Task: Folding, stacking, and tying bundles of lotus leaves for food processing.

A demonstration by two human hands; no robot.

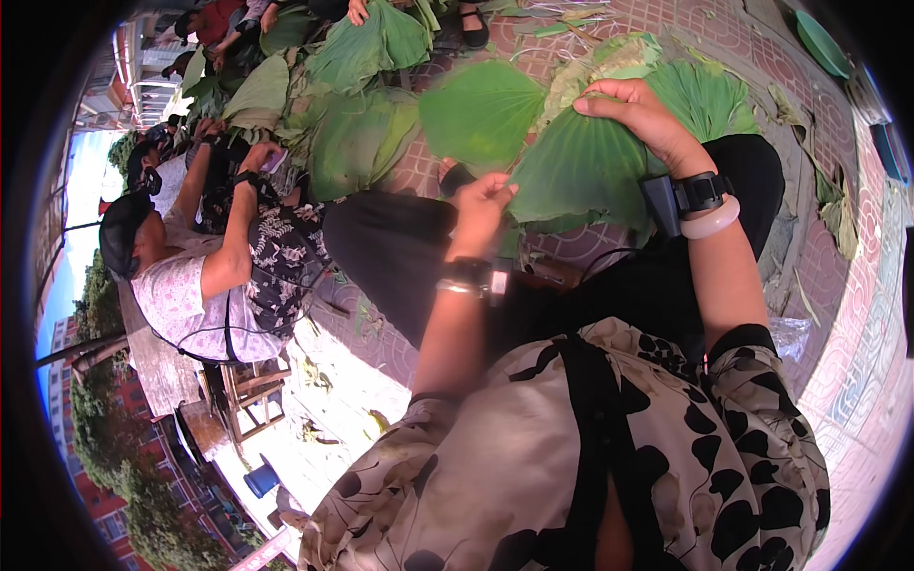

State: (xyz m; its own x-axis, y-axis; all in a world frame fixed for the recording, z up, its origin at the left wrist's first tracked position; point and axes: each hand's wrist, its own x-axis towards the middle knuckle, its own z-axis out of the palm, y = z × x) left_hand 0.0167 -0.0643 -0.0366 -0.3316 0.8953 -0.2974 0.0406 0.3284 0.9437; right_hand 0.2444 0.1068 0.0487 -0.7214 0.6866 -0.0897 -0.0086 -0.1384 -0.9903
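Note:
A large folded green lotus leaf (585, 164) hangs between my hands, above my lap. My right hand (632, 110) pinches its top corner between thumb and fingers. At the leaf's lower left edge, my left hand (485, 207) holds the rim with its fingertips, slightly blurred. Another flat green leaf (485, 110) lies just beyond my left hand, over a foot in a dark sandal. Behind my right hand are a ribbed green leaf (703, 100) and a pale, yellowed leaf (571, 93). More leaves (360, 139) are piled farther left.
To my left sits a co-worker (200, 278) in a dark cap, near a wooden stool (253, 400). Other people work beyond the leaf heap. A green basin (821, 46) stands at the upper right. Dry leaf scraps (835, 214) and clear plastic (789, 339) lie on the patterned paving.

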